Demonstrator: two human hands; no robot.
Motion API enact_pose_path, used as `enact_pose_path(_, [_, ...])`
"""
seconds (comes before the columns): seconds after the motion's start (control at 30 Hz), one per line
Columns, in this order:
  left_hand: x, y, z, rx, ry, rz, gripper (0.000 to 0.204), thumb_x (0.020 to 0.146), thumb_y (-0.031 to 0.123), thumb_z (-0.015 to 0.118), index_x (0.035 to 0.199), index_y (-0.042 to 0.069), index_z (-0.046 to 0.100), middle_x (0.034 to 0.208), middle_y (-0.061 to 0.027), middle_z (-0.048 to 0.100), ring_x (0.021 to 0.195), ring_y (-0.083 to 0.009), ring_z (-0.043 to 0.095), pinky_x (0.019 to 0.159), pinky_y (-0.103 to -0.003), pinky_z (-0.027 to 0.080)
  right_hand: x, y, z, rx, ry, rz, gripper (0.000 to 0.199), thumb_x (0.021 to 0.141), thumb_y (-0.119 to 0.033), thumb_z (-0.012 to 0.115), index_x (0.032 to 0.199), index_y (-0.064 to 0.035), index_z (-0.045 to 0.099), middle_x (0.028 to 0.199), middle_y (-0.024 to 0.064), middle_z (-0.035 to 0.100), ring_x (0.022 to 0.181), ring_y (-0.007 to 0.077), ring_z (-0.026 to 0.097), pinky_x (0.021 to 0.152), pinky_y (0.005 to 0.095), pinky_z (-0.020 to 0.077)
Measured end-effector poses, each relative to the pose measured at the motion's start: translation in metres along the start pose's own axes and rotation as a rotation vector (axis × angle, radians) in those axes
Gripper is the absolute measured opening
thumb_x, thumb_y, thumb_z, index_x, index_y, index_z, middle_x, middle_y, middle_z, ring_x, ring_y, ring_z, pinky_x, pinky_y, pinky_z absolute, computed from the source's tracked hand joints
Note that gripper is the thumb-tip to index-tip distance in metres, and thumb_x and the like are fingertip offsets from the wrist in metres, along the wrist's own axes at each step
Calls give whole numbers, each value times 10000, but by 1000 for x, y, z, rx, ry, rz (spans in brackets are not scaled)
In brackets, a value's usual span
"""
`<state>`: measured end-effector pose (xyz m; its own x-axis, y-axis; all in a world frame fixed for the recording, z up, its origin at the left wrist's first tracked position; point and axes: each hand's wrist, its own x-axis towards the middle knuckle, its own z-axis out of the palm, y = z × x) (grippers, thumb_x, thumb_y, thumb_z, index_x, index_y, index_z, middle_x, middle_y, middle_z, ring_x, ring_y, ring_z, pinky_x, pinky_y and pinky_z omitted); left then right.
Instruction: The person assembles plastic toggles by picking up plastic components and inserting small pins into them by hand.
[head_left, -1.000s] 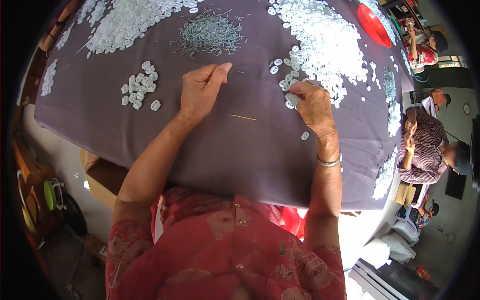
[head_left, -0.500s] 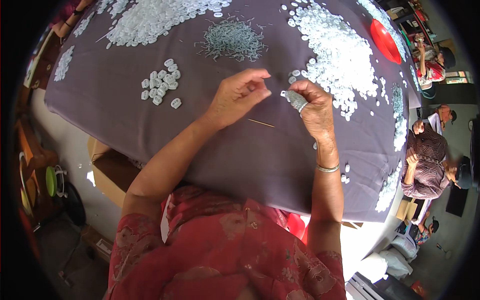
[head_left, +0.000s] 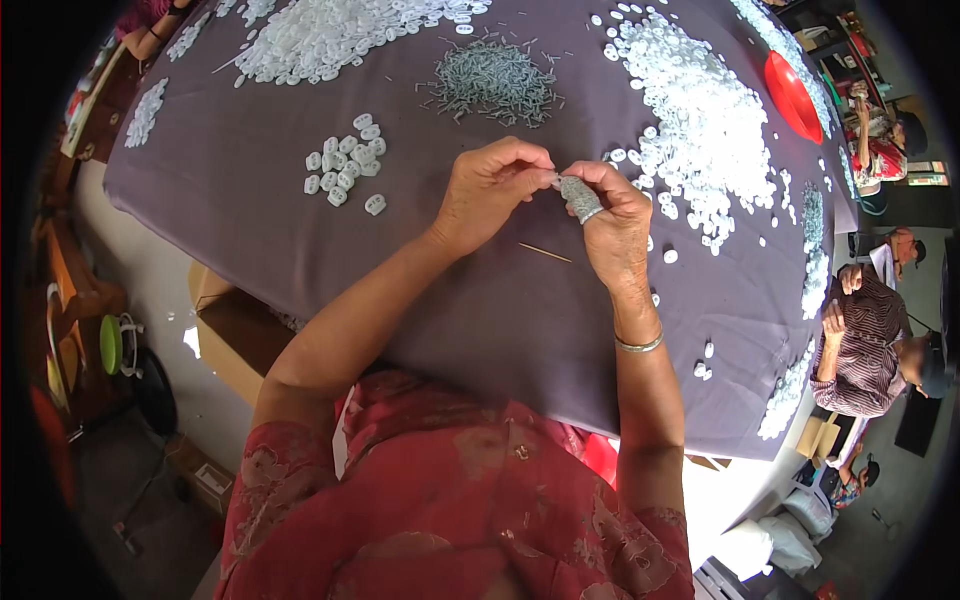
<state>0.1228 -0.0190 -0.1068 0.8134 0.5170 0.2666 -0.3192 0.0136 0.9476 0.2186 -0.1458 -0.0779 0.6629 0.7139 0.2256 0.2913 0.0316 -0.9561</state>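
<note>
My left hand (head_left: pixel 490 195) and my right hand (head_left: pixel 615 225) meet fingertip to fingertip above the cloth-covered table. Between the fingertips of my right hand is a small white plastic piece (head_left: pixel 558 182), mostly hidden. A grey speckled cover (head_left: pixel 580 198) wraps the right thumb. My left thumb and forefinger pinch together at the same spot; whatever they hold is too small to make out. Below the hands lies a thin wooden stick (head_left: pixel 545 252). To the left sits a small group of white oval plastic pieces with holes (head_left: pixel 345 165).
Small grey pins (head_left: pixel 495 85) are heaped beyond my hands. Large heaps of white pieces lie at the far left (head_left: pixel 320 40) and right (head_left: pixel 700 130). A red bowl (head_left: pixel 795 95) rests at the far right. An open cardboard box (head_left: pixel 235 325) stands beside the table; other people sit around it.
My hands were apart and now touch at the fingertips. The left thumb and forefinger have closed together. The whole view has shifted slightly, moving the table things right and down.
</note>
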Motion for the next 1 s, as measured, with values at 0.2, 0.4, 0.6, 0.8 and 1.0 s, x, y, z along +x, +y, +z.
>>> enact_pose_path(0.2, [3,0,-1,-132,-12,-133,78,849,43,622,919,19,646,837,-28,619,781,-95,583,644,-238,485,2,15,-6,401,-73,78,115,823,18,616,926,-20,646,828,40,629,659,89,540,602,225,441])
enact_pose_path(0.4, [2,-1,-4,-133,-36,-126,129,860,55,613,975,11,650,866,-52,623,790,-113,590,654,-249,497,2,19,-2,584,-78,250,114,823,-9,636,934,-30,625,828,46,625,668,100,557,604,233,470])
enact_pose_path(0.6, [-1,4,0,-182,-21,-202,154,884,76,586,1003,-5,641,913,-66,629,791,-124,592,681,-265,516,2,22,2,389,-85,49,104,824,2,635,907,-46,594,829,31,625,696,79,577,583,198,461])
enact_pose_path(0.8, [0,4,0,-219,-79,-219,160,872,68,600,1014,-1,627,911,-64,644,805,-120,617,669,-251,517,1,16,2,265,-17,19,102,830,31,617,907,-33,599,818,16,602,703,69,581,556,189,455])
enact_pose_path(1.0, [1,6,-2,-247,-52,-229,129,873,76,606,977,1,624,891,-70,642,804,-134,632,656,-248,521,0,11,4,74,12,-50,109,840,44,592,927,-10,631,860,24,592,702,72,585,540,197,471])
